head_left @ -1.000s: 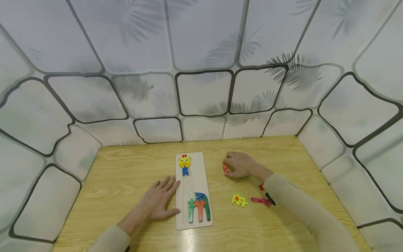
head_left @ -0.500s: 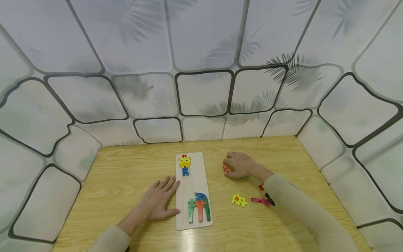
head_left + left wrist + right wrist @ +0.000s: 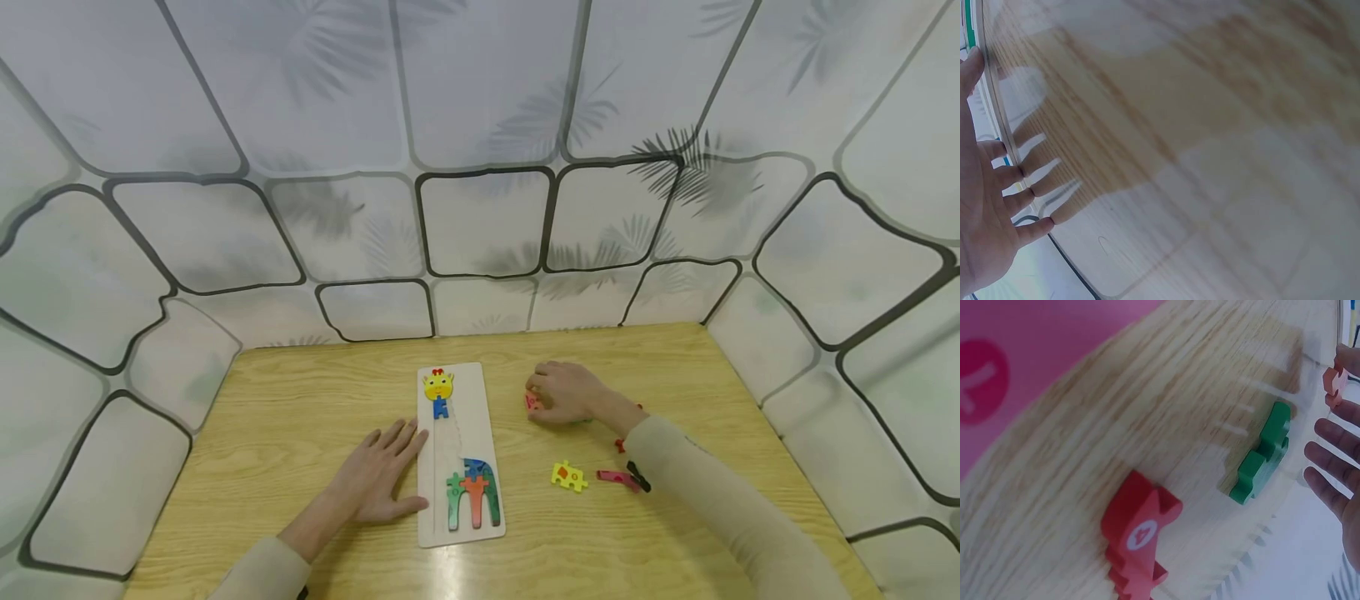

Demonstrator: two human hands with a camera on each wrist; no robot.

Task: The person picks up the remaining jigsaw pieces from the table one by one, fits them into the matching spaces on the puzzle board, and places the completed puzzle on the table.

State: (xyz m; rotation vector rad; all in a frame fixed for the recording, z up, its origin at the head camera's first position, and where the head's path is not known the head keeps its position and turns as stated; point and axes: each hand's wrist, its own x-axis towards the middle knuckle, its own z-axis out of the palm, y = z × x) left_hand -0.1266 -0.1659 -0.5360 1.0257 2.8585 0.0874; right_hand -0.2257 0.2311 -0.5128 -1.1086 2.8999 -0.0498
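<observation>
— So, where's the right hand (image 3: 564, 392), measured from the giraffe puzzle board (image 3: 474, 408)?

— Out to the board's right, level with its far end. The thumb and index finger pinch a coral puzzle piece (image 3: 533, 402); the other fingers stand clear of it.

— Is that piece touching the tabletop (image 3: 330, 375)?

— I can't tell.

— And the left hand (image 3: 384, 473)?

— At the board's left side, fingers released and spread, with the tips of the thumb and index finger at its edge.

— What's on the board?

— At its far end, a yellow giraffe head (image 3: 438, 387) with a blue piece (image 3: 440, 408) just below; at its near end, joined pieces including an orange leg (image 3: 476, 504).

— Any loose ones?

— All right of the board: a yellow piece (image 3: 569, 477), a magenta piece (image 3: 617, 477) beyond that, plus a green piece (image 3: 1261, 456) and a red piece (image 3: 1138, 534) marked 4.
</observation>
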